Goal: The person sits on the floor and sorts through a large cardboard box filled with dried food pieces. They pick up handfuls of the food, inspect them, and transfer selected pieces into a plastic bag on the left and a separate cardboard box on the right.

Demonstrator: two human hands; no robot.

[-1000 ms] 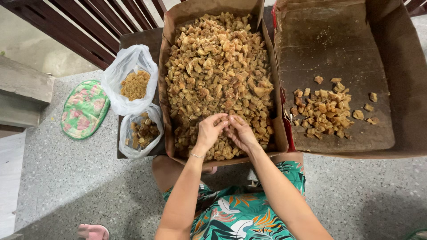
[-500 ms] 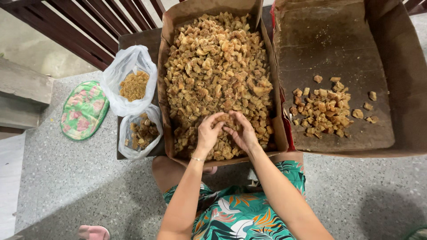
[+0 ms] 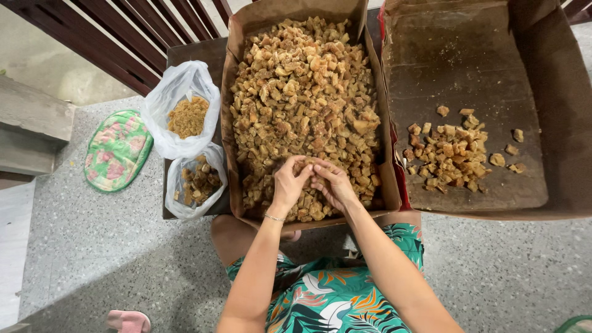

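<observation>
A cardboard box (image 3: 229,111) in front of me is heaped with brown crumbly chunks (image 3: 305,92). Both hands are together over the near end of the heap. My left hand (image 3: 288,184) and my right hand (image 3: 332,182) pinch one brown chunk (image 3: 306,165) between their fingertips. A thin bracelet is on my left wrist. To the right, a second, wider cardboard box (image 3: 558,123) holds a small pile of chunks (image 3: 450,154) on its stained floor.
Two clear plastic bags stand left of the box: the upper bag (image 3: 185,111) holds fine crumbs, the lower bag (image 3: 196,182) darker pieces. A green floral pad (image 3: 117,149) lies on the speckled floor. Dark railing bars (image 3: 123,31) run behind. A pink slipper (image 3: 128,320) lies near my knee.
My hands have shifted slightly and drawn together on a chunk at the near end of the heap. Boxes and bags have stayed put.
</observation>
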